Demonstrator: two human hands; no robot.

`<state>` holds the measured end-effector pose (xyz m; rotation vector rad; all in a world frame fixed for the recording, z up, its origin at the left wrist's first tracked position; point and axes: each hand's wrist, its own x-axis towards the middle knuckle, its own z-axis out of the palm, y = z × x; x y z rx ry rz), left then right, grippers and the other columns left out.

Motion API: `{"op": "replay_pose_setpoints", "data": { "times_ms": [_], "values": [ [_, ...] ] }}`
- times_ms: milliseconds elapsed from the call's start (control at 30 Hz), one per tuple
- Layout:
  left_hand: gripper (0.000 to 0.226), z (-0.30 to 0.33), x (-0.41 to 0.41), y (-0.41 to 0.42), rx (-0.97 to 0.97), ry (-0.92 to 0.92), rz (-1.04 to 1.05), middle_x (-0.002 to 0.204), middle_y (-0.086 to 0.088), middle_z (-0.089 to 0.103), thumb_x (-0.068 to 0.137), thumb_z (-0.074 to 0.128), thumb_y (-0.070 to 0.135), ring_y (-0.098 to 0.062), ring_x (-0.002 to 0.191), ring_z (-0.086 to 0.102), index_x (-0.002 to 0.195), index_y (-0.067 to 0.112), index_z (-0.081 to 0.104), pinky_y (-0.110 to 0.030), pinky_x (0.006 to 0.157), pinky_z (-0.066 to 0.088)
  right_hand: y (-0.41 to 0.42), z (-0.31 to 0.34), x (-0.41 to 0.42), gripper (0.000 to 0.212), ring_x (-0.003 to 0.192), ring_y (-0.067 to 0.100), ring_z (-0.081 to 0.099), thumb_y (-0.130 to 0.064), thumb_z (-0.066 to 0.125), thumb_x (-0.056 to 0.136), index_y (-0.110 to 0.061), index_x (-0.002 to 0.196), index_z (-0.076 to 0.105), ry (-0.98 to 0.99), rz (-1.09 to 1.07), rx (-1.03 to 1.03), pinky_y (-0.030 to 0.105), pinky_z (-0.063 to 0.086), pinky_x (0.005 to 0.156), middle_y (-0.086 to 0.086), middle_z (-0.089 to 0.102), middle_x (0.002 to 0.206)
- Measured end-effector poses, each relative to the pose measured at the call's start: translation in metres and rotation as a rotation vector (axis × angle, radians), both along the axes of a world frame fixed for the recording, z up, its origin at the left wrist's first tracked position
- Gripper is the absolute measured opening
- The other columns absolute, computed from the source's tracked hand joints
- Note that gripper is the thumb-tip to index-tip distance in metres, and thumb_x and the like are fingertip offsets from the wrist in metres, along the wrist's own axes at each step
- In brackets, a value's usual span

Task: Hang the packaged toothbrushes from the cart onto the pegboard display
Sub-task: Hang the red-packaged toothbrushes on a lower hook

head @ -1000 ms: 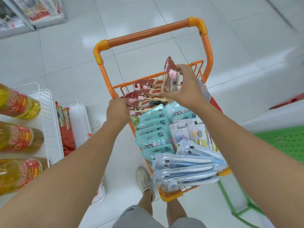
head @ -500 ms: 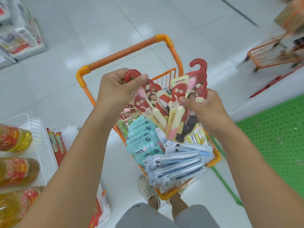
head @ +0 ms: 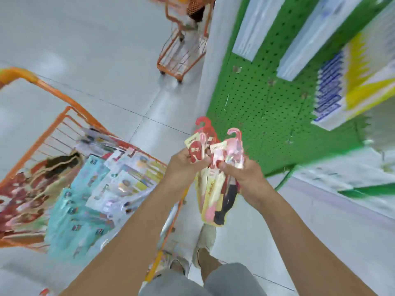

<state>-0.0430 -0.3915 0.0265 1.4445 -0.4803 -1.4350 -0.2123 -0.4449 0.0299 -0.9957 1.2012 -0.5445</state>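
My left hand (head: pixel 181 165) and my right hand (head: pixel 243 171) hold a small bunch of red and pink toothbrush packs (head: pixel 213 180) between them, hook tabs pointing up. The packs hang down in front of my legs, to the right of the orange cart (head: pixel 64 116). Inside the cart lie several more packs, teal ones (head: pixel 79 201) in the middle and red ones (head: pixel 23 195) at the left. The green pegboard (head: pixel 267 107) stands just beyond and to the right of my hands, with bare metal hooks (head: pixel 236 69) on it.
White and blue-yellow boxes (head: pixel 350 77) hang on the upper pegboard. A second orange cart (head: pixel 183 50) stands farther down the aisle by the white shelf post. The white shelf base (head: pixel 342 180) runs along the right. My feet are on the tiled floor below.
I have turned from the cart toward the pegboard. Both hands carried the red and pink packs off the cart to the right and brought them together.
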Motion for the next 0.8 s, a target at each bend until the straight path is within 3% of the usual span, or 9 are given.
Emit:
{"op": "replay_pose_setpoints", "data": {
  "times_ms": [67, 167, 233, 300, 367, 433, 500, 700, 800],
  "values": [
    [0.019, -0.005, -0.013, -0.010, 0.021, -0.121, 0.033, 0.087, -0.001, 0.073, 0.088, 0.072, 0.002, -0.001, 0.070, 0.068, 0.107, 0.003, 0.070, -0.012, 0.060, 0.049, -0.014, -0.011, -0.012, 0.007, 0.082, 0.021, 0.075, -0.018, 0.068, 0.095, -0.015, 0.101, 0.070, 0.024, -0.015, 0.035, 0.039, 0.057, 0.077, 0.004, 0.078, 0.093],
    [0.012, -0.016, -0.004, -0.030, 0.087, -0.240, 0.117, 0.081, 0.003, 0.072, 0.088, 0.072, 0.003, -0.006, 0.069, 0.067, 0.092, 0.014, 0.067, -0.023, 0.064, 0.053, -0.043, -0.023, -0.026, 0.020, 0.080, 0.027, 0.072, -0.027, 0.064, 0.098, -0.010, 0.103, 0.073, 0.104, 0.023, -0.020, 0.040, 0.055, 0.079, 0.013, 0.078, 0.095],
    [0.015, -0.023, 0.006, -0.043, 0.137, -0.371, 0.141, 0.076, -0.001, 0.065, 0.085, 0.075, 0.012, -0.016, 0.066, 0.060, 0.084, 0.016, 0.061, -0.028, 0.061, 0.046, -0.065, -0.029, -0.029, 0.018, 0.067, 0.015, 0.066, -0.020, 0.067, 0.097, -0.003, 0.095, 0.071, 0.141, 0.029, -0.076, 0.026, 0.050, 0.068, 0.007, 0.075, 0.081],
    [0.018, -0.026, 0.012, -0.053, 0.150, -0.494, 0.123, 0.077, -0.001, 0.064, 0.084, 0.076, 0.018, -0.018, 0.069, 0.057, 0.080, 0.020, 0.059, -0.032, 0.068, 0.045, -0.087, -0.034, -0.023, 0.009, 0.054, -0.001, 0.058, -0.013, 0.068, 0.095, -0.012, 0.087, 0.071, 0.172, 0.046, -0.129, 0.016, 0.046, 0.057, -0.005, 0.069, 0.071],
    [0.016, -0.026, 0.015, -0.062, 0.149, -0.537, 0.111, 0.079, 0.003, 0.064, 0.088, 0.074, 0.018, -0.015, 0.070, 0.056, 0.083, 0.023, 0.060, -0.031, 0.070, 0.045, -0.105, -0.042, -0.012, 0.012, 0.062, 0.003, 0.063, -0.012, 0.070, 0.093, -0.020, 0.084, 0.072, 0.188, 0.064, -0.161, 0.022, 0.051, 0.064, -0.005, 0.072, 0.077],
    [0.011, -0.026, 0.017, -0.070, 0.156, -0.530, 0.100, 0.080, 0.007, 0.063, 0.091, 0.071, 0.019, -0.009, 0.068, 0.056, 0.089, 0.024, 0.061, -0.026, 0.065, 0.045, -0.118, -0.053, 0.001, 0.012, 0.081, 0.021, 0.074, -0.013, 0.071, 0.093, -0.023, 0.088, 0.074, 0.159, 0.086, -0.153, 0.037, 0.059, 0.083, -0.002, 0.078, 0.088],
    [0.009, -0.030, 0.019, -0.077, 0.143, -0.517, 0.087, 0.080, 0.011, 0.064, 0.093, 0.069, 0.018, -0.001, 0.064, 0.058, 0.095, 0.024, 0.063, -0.023, 0.063, 0.044, -0.127, -0.062, 0.013, 0.011, 0.093, 0.030, 0.075, -0.015, 0.071, 0.093, -0.025, 0.090, 0.075, 0.154, 0.092, -0.158, 0.049, 0.058, 0.090, -0.002, 0.079, 0.092],
    [0.019, -0.044, 0.026, -0.091, 0.147, -0.462, 0.039, 0.091, 0.006, 0.070, 0.091, 0.070, 0.015, -0.009, 0.079, 0.064, 0.109, 0.021, 0.067, -0.025, 0.068, 0.047, -0.143, -0.084, 0.034, 0.003, 0.089, 0.037, 0.074, -0.019, 0.074, 0.090, -0.020, 0.092, 0.076, 0.187, 0.077, -0.178, 0.057, 0.058, 0.085, 0.015, 0.077, 0.097],
    [0.021, -0.048, 0.026, -0.096, 0.132, -0.440, 0.011, 0.098, 0.005, 0.073, 0.092, 0.071, 0.018, -0.007, 0.082, 0.067, 0.111, 0.023, 0.067, -0.024, 0.069, 0.049, -0.144, -0.092, 0.037, 0.004, 0.072, 0.024, 0.065, -0.015, 0.073, 0.091, -0.015, 0.087, 0.074, 0.189, 0.072, -0.189, 0.054, 0.058, 0.073, 0.020, 0.075, 0.089]
  ]
}}
